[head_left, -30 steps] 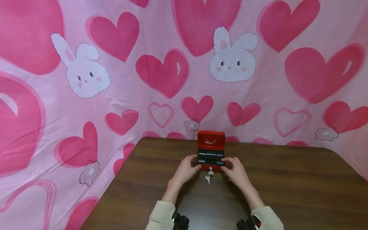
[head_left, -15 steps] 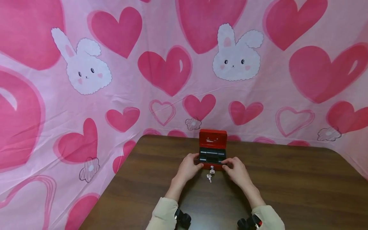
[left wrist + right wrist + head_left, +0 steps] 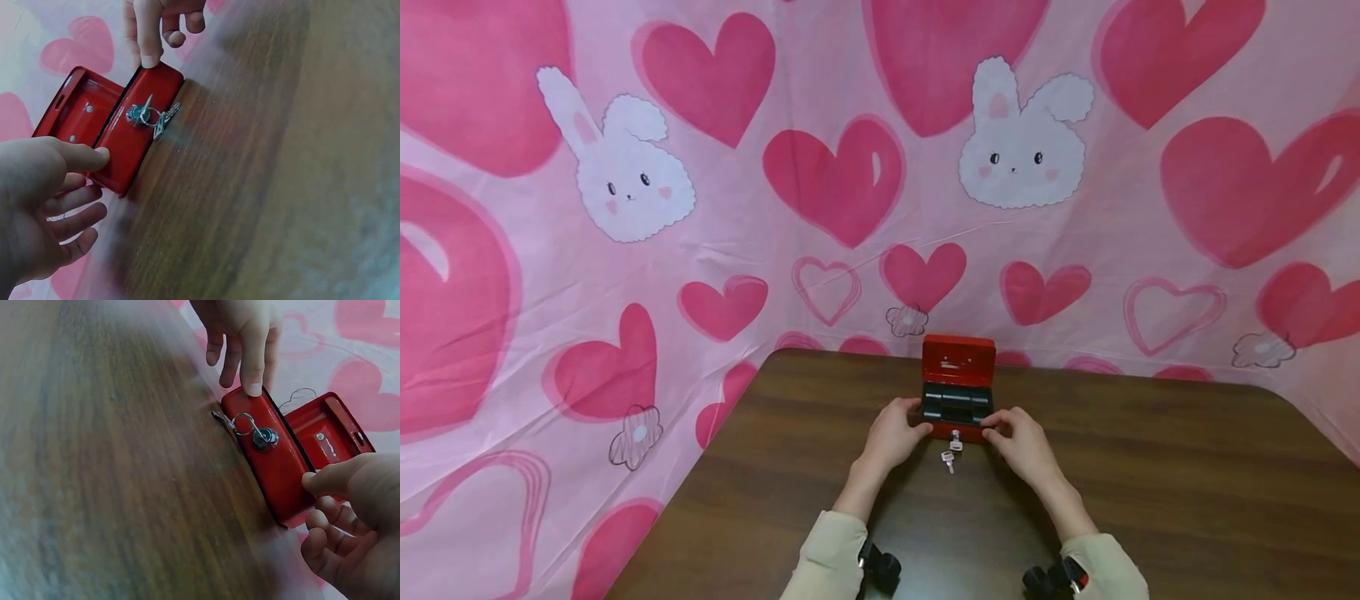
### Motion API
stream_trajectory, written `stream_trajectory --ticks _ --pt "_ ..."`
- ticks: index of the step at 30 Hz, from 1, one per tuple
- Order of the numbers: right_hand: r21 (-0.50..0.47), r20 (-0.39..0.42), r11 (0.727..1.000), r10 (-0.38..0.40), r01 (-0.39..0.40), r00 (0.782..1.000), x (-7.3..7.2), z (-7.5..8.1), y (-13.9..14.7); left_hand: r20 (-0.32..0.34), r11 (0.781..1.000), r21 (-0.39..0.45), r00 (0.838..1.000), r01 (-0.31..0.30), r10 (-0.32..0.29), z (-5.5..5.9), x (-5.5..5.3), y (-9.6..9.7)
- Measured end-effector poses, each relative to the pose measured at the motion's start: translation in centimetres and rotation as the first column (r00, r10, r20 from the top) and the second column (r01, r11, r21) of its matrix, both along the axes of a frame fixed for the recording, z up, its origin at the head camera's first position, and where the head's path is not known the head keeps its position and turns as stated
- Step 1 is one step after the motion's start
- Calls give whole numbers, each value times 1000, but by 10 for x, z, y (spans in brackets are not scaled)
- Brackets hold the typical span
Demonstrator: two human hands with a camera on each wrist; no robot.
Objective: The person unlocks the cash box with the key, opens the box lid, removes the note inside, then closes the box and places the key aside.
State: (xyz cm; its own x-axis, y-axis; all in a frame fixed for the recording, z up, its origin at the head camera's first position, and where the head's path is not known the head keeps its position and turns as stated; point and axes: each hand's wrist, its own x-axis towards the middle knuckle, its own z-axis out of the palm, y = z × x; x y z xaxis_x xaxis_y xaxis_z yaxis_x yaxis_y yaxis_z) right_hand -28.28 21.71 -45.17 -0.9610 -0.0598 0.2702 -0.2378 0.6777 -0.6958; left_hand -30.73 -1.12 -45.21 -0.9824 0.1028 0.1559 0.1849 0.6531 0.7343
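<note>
A small red metal cash box (image 3: 942,432) stands near the table's far edge with its lid (image 3: 958,361) raised. Inside sits a black tray (image 3: 957,403). One key (image 3: 148,103) is in the front lock, and another key (image 3: 948,461) hangs from it on a ring. My left hand (image 3: 891,437) grips the box's left front corner, thumb on the front face. The right hand (image 3: 1024,446) holds the right front corner likewise. In the right wrist view, the right hand's (image 3: 369,519) remaining fingers are loosely curled beside the box. Fingertips behind the corners are partly hidden.
The box rests on a brown wood-grain table (image 3: 1150,467). Behind and to the left hangs a pink cloth (image 3: 730,208) printed with hearts and rabbits. Each wrist wears a black camera strap over a pale sleeve (image 3: 831,550).
The whole head view has shifted slightly, background and table together. Both hands keep their hold on the cash box, whose lid remains raised.
</note>
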Motion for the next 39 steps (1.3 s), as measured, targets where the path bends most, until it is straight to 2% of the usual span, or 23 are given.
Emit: stream_trajectory --ticks 15,23,27,39 --pt "-56 -110 997 -58 52 992 1 -1 -5 -4 1000 -11 1000 8 -8 1 3 -1" --pt "-59 -107 996 -71 65 992 1 0 -6 0 1000 4 1000 -5 5 0 3 -1" --pt "-67 -134 996 -71 63 988 1 2 -6 7 1000 7 1000 -1 1 0 3 -2" --pt "-99 -215 992 -94 74 972 2 10 2 -30 1000 -21 999 21 -21 -2 0 -3"
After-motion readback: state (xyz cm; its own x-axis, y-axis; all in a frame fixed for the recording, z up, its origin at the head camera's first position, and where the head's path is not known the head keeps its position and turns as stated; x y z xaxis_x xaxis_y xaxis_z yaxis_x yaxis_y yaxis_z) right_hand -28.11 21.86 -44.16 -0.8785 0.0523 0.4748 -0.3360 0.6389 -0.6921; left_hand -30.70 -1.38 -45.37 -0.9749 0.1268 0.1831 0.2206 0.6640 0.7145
